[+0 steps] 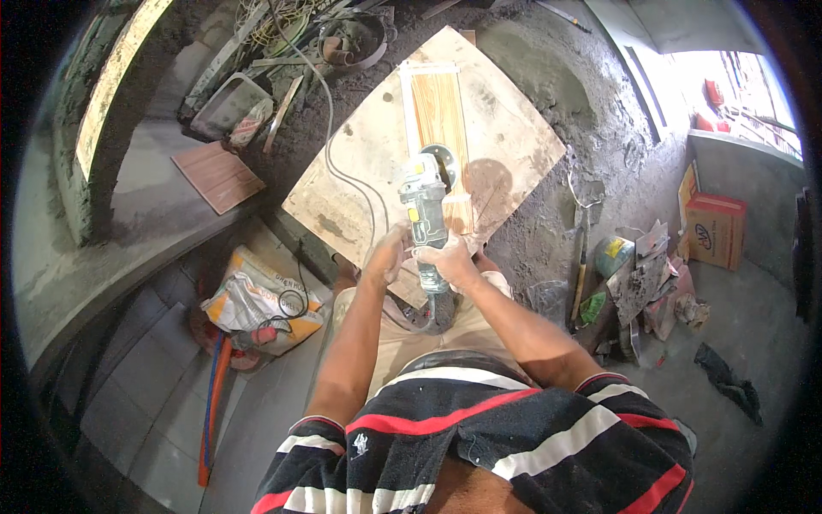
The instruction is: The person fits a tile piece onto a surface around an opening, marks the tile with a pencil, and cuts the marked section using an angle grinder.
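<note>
An angle grinder (425, 214) with a grey body and yellow marks lies along a wood-grain tile (438, 98), its round disc (443, 163) standing at the tile's surface. My right hand (452, 264) is closed around the rear of the grinder's body. Against the body's left side, my left hand (390, 255) is curled, its fingertips partly hidden. A smaller wood-grain piece (459, 214) shows just right of the grinder. Under these lies a pale, dusty board (360, 150). The grinder's cord (441, 313) runs back between my legs.
A cable (330, 107) crosses the board's left part. On the left are a loose tile (218, 176), a grey tub (229, 104) and a printed sack (261, 300). To the right, a trowel (585, 197), a rubble pile (642, 283) and a cardboard box (716, 231) sit by wet mortar (539, 81).
</note>
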`<state>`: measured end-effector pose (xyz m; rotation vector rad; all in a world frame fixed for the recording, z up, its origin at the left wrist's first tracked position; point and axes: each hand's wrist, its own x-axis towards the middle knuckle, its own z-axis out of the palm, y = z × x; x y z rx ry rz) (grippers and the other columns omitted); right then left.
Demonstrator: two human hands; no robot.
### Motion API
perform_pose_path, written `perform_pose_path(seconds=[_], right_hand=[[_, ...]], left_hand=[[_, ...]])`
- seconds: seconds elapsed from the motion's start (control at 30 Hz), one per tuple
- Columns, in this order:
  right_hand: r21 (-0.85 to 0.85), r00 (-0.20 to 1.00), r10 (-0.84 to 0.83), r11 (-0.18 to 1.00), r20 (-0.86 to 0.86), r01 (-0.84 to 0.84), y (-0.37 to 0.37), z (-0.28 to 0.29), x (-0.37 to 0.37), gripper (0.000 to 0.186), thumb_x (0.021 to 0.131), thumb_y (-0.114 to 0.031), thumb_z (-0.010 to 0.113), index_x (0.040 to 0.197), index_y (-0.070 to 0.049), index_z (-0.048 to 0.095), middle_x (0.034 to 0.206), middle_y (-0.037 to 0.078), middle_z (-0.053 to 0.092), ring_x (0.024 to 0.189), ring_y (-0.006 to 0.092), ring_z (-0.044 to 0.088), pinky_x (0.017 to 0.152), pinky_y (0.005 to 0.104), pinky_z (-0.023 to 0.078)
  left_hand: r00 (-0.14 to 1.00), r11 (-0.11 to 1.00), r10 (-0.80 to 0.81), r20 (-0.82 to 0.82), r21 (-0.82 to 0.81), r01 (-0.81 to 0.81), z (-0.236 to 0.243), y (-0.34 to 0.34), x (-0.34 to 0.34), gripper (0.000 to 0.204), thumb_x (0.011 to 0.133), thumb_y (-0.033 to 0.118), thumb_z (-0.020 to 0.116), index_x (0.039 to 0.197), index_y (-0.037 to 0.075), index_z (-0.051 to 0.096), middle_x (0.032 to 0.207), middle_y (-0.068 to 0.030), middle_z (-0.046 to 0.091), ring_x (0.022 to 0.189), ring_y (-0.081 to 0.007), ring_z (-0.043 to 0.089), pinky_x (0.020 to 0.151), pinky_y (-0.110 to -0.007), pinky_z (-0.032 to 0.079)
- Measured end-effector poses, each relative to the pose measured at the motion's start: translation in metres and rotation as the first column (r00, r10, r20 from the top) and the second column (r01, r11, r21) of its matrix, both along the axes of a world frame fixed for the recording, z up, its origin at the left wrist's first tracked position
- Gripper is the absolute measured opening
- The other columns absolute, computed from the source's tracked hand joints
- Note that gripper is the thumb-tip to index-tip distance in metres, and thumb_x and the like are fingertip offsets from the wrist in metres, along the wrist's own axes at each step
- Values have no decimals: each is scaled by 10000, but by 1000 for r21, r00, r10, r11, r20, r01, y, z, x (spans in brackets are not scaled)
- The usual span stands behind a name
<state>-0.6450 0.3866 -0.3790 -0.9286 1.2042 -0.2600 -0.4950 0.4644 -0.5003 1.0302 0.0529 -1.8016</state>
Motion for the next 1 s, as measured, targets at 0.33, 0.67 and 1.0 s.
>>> perform_pose_path(seconds=[0.33, 0.67, 1.0], right_hand=[[94, 947, -321, 942, -17, 321, -17, -21, -32, 349, 823, 5, 781, 1148, -14, 654, 937, 42, 718, 768, 138, 677, 688, 312, 570], [48, 938, -345, 937, -30, 346, -27, -86, -90, 392, 833, 39, 740, 1192, -17, 595, 964, 81, 711, 777, 181, 712, 708, 342, 605], [-17, 938, -345, 938, -38, 345, -25, -99, -121, 417, 821, 40, 749, 1204, -7, 591, 972, 84, 708, 769, 165, 709, 723, 328, 611]], left_hand=[[769, 911, -398, 501, 317, 265, -75, -38, -19, 466, 888, 304, 703, 1242, 4, 659, 1140, -130, 740, 1020, -290, 690, 917, -426, 529], [177, 893, -448, 876, 449, 37, -168, -73, -85, 496, 822, 258, 663, 1245, 4, 621, 1165, -265, 711, 1135, -431, 676, 991, -497, 524], [32, 917, -380, 924, 372, 146, -184, -80, -131, 278, 880, 208, 665, 1049, -13, 652, 978, -272, 724, 942, -469, 703, 854, -532, 561]])
